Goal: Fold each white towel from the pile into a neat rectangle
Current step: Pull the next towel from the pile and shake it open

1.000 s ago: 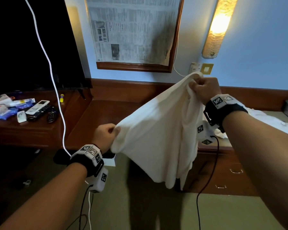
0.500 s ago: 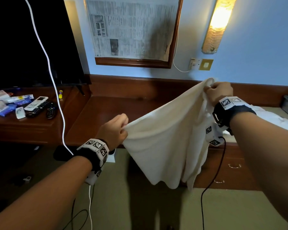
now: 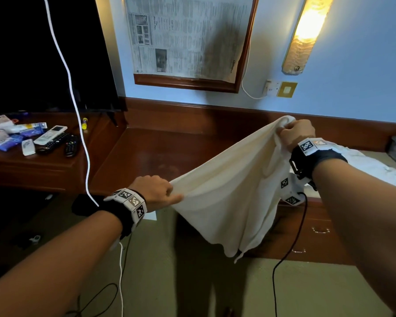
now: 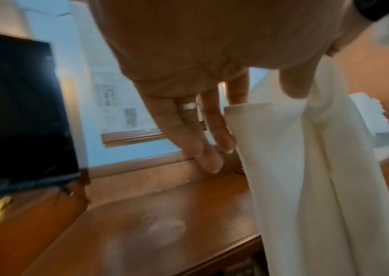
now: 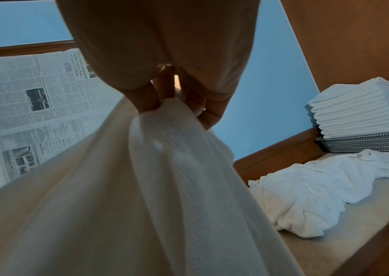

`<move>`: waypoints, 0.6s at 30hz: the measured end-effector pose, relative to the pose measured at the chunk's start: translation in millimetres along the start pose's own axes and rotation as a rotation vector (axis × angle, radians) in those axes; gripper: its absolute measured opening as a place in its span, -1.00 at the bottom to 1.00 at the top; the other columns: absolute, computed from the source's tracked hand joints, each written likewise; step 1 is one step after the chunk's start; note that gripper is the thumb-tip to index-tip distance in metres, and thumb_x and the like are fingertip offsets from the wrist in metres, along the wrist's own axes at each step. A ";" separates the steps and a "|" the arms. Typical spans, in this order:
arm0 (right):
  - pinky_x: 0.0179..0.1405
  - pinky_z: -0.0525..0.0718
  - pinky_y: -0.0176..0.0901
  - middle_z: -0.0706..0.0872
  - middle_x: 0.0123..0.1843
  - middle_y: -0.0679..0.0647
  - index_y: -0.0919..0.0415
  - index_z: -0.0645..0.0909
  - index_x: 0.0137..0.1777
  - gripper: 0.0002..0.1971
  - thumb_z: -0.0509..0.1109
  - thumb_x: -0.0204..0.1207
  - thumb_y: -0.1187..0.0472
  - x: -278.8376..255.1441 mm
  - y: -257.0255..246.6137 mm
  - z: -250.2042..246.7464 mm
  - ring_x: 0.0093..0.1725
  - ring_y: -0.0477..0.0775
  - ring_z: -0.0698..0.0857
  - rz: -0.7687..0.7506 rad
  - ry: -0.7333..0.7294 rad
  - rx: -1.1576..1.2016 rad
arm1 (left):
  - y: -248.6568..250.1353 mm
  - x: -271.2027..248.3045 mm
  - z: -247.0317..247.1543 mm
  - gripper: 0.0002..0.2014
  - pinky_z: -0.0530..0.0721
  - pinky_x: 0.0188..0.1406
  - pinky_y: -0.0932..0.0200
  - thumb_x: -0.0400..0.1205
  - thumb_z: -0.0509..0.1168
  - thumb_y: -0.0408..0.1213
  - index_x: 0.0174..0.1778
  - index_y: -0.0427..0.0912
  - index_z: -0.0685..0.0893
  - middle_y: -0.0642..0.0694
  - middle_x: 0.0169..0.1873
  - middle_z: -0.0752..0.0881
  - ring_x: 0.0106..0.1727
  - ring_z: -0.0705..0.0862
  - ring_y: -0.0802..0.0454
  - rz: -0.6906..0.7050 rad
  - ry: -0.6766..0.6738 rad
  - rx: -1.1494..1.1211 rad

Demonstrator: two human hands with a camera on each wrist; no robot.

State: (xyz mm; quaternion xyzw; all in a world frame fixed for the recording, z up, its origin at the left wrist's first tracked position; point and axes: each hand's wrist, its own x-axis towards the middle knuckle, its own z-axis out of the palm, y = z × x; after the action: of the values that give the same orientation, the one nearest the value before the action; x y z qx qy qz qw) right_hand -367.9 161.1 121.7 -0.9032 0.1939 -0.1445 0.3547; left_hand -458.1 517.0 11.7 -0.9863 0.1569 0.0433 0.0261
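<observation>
White towel (image 3: 226, 191) stretched above the desk (image 3: 151, 154), pinched by left hand (image 3: 154, 191) and clenched in right hand (image 3: 296, 133).

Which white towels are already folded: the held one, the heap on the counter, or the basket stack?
The stack in the grey basket: flat, squared layers. The heap is crumpled.

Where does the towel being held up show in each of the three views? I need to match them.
Head: towel centre-right, stretched between left hand and right hand.
Left wrist: right side, hanging.
Right wrist: lower centre.
Shared landmark: framed newspaper.
</observation>
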 end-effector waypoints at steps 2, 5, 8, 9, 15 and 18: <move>-0.01 0.72 0.02 0.76 -0.08 0.23 0.25 0.73 -0.07 -0.61 0.22 0.56 -0.05 0.9 1.5 -0.2 -0.13 0.29 0.74 0.024 -0.013 -0.015 | -7.4 0.1 9.2 -0.47 0.52 -0.35 0.11 0.58 0.23 0.41 -0.34 -0.03 0.47 0.04 -0.40 0.61 -0.34 0.60 0.00 -0.076 0.077 -0.230; 0.08 0.73 0.05 0.75 -0.06 0.23 0.23 0.72 -0.06 -0.64 0.21 0.50 -0.03 2.6 5.8 0.6 -0.09 0.31 0.74 0.060 0.005 -0.047 | -17.8 -1.0 16.3 -0.57 0.56 -0.30 0.05 0.55 0.45 0.16 -0.33 -0.01 0.41 0.04 -0.40 0.61 -0.29 0.62 -0.11 -0.111 0.147 -0.403; 0.02 0.69 -0.03 0.77 -0.07 0.22 0.24 0.76 -0.06 -0.66 0.25 0.55 0.02 6.1 10.0 6.7 -0.10 0.29 0.73 0.030 -0.030 -0.044 | -26.9 -1.8 22.5 -0.59 0.62 -0.27 0.00 0.54 0.49 0.09 -0.33 -0.02 0.41 0.01 -0.38 0.63 -0.28 0.63 -0.14 -0.143 0.099 -0.377; 0.00 0.68 -0.04 0.78 -0.07 0.22 0.26 0.77 -0.05 -0.68 0.28 0.57 0.04 7.3 11.5 8.9 -0.10 0.28 0.73 0.015 -0.052 -0.048 | -29.5 -2.2 24.6 -0.61 0.61 -0.28 0.00 0.53 0.51 0.03 -0.34 -0.03 0.43 -0.01 -0.39 0.64 -0.28 0.63 -0.15 -0.161 0.139 -0.426; 0.03 0.53 -0.13 0.73 0.03 0.19 0.31 0.75 0.16 -0.69 0.35 0.63 0.09 6.5 34.3 14.0 0.03 0.24 0.66 -0.056 -0.138 -0.147 | -45.6 2.2 28.2 -0.86 0.60 -0.30 0.21 0.59 0.46 -0.42 -0.09 -0.14 0.63 -0.10 -0.22 0.72 -0.29 0.63 -0.01 -0.430 0.731 -0.937; 0.06 0.61 -0.05 0.74 -0.03 0.17 0.30 0.78 0.06 -0.72 0.35 0.65 0.11 3.5 48.8 21.5 -0.01 0.22 0.69 -0.105 -0.207 -0.148 | -58.7 11.9 22.2 -0.94 0.65 -0.11 0.11 0.67 0.40 -0.34 0.01 -0.19 0.77 -0.15 -0.15 0.79 -0.17 0.70 -0.04 -0.533 0.752 -1.032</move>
State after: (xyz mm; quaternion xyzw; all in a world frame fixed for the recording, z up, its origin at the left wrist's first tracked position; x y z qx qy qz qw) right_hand -368.3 139.2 72.9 -0.9459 0.1187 -0.0541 0.2971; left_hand -430.2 570.6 -9.3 -0.8255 -0.1333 -0.2403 -0.4930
